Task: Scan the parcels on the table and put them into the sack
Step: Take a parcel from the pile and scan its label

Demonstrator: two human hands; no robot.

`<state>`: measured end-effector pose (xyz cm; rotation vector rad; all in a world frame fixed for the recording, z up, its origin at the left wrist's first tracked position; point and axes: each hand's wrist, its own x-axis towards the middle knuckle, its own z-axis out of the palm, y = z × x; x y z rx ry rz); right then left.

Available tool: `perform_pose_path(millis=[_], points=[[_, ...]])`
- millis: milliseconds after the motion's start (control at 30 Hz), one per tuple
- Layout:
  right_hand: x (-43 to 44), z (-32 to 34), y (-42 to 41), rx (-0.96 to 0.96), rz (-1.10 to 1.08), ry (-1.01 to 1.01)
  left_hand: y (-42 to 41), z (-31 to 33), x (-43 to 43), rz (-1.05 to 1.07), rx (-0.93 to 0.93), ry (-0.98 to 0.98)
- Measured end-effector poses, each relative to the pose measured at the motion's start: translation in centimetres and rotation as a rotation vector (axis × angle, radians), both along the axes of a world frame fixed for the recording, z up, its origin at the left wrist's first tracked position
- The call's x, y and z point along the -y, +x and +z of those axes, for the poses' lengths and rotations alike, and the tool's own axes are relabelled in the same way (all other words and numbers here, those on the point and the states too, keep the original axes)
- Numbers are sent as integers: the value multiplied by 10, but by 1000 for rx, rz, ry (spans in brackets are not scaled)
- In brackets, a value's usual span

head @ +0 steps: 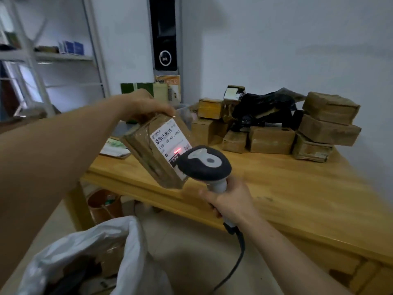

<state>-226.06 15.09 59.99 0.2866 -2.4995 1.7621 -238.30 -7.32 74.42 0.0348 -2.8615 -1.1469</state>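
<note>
My left hand (144, 105) grips the top end of a brown taped parcel (148, 154) and holds it tilted in the air over the table's front left corner, its white label facing up. My right hand (230, 199) holds the handle of a grey and black barcode scanner (205, 161), whose head points at the label. A red scan line glows on the label. Below, at the bottom left, a white sack (127, 248) stands open on the floor with parcels inside it. Several more brown parcels (272, 139) and a black bag (263, 109) are piled at the table's far side.
The wooden table (287, 188) runs from the centre to the right. Papers (114, 147) lie at its left edge. A brown bin (104, 205) stands under the table. The scanner's black cable (236, 262) hangs toward the floor. Metal shelving (42, 58) stands at the back left.
</note>
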Motion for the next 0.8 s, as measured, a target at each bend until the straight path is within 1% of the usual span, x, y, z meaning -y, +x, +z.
perform_pose_path(millis=[67,133,267,600,800], points=[[13,1,2,-51,31,51,7,-2,11,13,6,-58],[25,2,5,-72,71,54,13,-6,21,32,9,-92],[46,3,8,-87,124,44,19,-12,40,60,31,-106],[78,5,13,-130,180,111,27,-29,77,91,58,-61],[89,-5,7,-91,190,98,29,-34,90,126,69,-17]])
